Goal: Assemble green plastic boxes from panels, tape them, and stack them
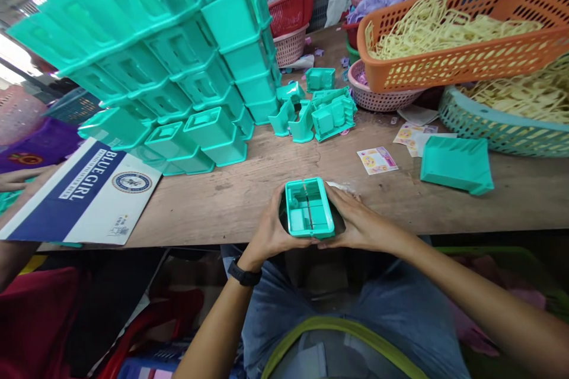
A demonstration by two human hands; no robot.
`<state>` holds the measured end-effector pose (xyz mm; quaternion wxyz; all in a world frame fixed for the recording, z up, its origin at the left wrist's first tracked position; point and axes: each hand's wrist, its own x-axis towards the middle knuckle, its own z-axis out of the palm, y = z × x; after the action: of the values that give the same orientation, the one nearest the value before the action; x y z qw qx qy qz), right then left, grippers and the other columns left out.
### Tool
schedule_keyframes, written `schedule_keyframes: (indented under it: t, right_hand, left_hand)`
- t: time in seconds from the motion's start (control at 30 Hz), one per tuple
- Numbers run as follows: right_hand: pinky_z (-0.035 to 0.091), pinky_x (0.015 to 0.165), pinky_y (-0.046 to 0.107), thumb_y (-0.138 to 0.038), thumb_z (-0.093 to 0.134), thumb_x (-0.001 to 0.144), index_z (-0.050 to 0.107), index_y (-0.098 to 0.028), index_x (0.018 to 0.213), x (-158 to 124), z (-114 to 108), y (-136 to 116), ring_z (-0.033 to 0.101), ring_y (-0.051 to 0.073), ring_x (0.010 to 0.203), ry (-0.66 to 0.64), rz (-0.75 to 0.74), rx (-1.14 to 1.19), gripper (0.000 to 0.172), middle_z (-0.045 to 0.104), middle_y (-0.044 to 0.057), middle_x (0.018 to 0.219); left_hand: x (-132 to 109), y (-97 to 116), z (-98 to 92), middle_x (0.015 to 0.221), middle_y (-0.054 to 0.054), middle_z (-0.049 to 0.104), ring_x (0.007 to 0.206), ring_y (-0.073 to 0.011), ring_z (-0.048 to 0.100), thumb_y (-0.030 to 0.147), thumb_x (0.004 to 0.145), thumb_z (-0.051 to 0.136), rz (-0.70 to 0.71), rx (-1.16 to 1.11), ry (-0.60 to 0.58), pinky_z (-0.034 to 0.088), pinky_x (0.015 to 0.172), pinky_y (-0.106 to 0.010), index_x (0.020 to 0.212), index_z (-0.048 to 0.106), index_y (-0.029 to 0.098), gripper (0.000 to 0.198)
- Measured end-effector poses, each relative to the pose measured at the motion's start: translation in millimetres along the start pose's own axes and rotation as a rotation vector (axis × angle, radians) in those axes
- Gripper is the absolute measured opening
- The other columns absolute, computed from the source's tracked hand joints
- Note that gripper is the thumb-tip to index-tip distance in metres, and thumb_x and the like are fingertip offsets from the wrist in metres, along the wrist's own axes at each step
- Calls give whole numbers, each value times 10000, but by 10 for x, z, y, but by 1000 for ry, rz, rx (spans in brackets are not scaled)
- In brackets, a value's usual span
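Between my two hands is a small teal plastic box (299, 219), its open side facing up and a narrow gap running down its middle. My left hand (271, 222) wraps its left side, thumb along the near edge. Around the right side curls my right hand (351, 219), its thumb meeting the left one at the near edge. The box is at the table's front edge, above my lap. Beyond it lie loose teal plastic parts (331, 115). A teal tray-like part (457, 164) rests to the right, near a printed sticker sheet (377, 160).
Stacked teal boxes (178, 47) rise at the left on the wooden table (249, 201). A Blue Girl carton piece (89, 195) stands beside a co-worker's arm (20, 237). An orange basket (466, 65) and a light green basket (502, 121) hold pale yellow strips at the right.
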<state>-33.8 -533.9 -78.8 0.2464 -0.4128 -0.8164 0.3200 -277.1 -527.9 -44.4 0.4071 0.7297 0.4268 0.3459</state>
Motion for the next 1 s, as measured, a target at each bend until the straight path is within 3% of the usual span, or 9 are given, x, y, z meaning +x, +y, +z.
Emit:
schedule_keyframes:
  t: [0.2, 0.4, 0.53, 0.63, 0.8, 0.93, 1.0]
  right_hand:
    - [314, 1168, 735, -683, 850, 749, -99, -332, 1677, -19, 31, 5, 252, 449, 1566, 7, 19, -28, 1373, 258, 214, 1713]
    - [316, 1139, 760, -683, 807, 790, -159, -328, 1663, -45, 127, -29, 271, 465, 1553, 39, 59, -52, 1350, 287, 236, 1691]
    - [348, 1105, 768, -620, 744, 862, -250, -313, 1634, -71, 179, -39, 293, 484, 1536, 60, 62, -125, 1295, 285, 256, 1678]
    - [405, 1078, 733, -492, 709, 902, -296, -306, 1614, -73, 282, -77, 379, 486, 1483, 154, 59, -222, 1245, 322, 261, 1650]
    - [426, 1049, 752, -306, 617, 927, -297, -275, 1614, -78, 532, -237, 482, 494, 1377, 312, 152, -339, 1144, 427, 267, 1555]
    - [424, 1019, 789, -414, 625, 944, -266, -231, 1628, -149, 554, -242, 480, 537, 1355, 328, 156, -386, 1138, 416, 310, 1539]
    - [445, 1015, 774, -525, 657, 929, -125, -238, 1672, -177, 428, -169, 505, 529, 1338, 266, 122, -336, 1117, 450, 298, 1517]
  left_hand:
    - [-67, -8, 64, 1559, -179, 457, 1488, -389, 428, 615, 542, 985, -15, 9, 37, 310, 1276, -594, 1544, 354, 237, 1243]
    - [-107, -93, 210, 1494, -175, 375, 1516, -426, 301, 701, 382, 983, -32, 51, 170, 326, 1259, -610, 1556, 369, 228, 1407]
    - [-145, -55, 305, 1357, -148, 498, 1382, -395, 442, 721, 408, 967, -62, 40, 239, 396, 1211, -597, 1478, 475, 181, 1295]
    - [-200, 36, 388, 1336, -129, 569, 1341, -386, 500, 625, 441, 1009, -105, 48, 310, 422, 1194, -589, 1416, 539, 204, 1161]
    - [-273, 137, 559, 1418, -132, 594, 1320, -370, 591, 445, 477, 1032, -218, -74, 457, 484, 1155, -566, 1436, 422, 241, 1154]
    - [-277, 164, 518, 1201, -85, 707, 1098, -331, 705, 352, 501, 959, -257, -81, 446, 592, 999, -537, 1315, 477, 229, 954]
    - [-275, 167, 415, 1140, -68, 731, 1039, -316, 723, 333, 530, 926, -236, -107, 386, 610, 960, -513, 1299, 501, 224, 886]
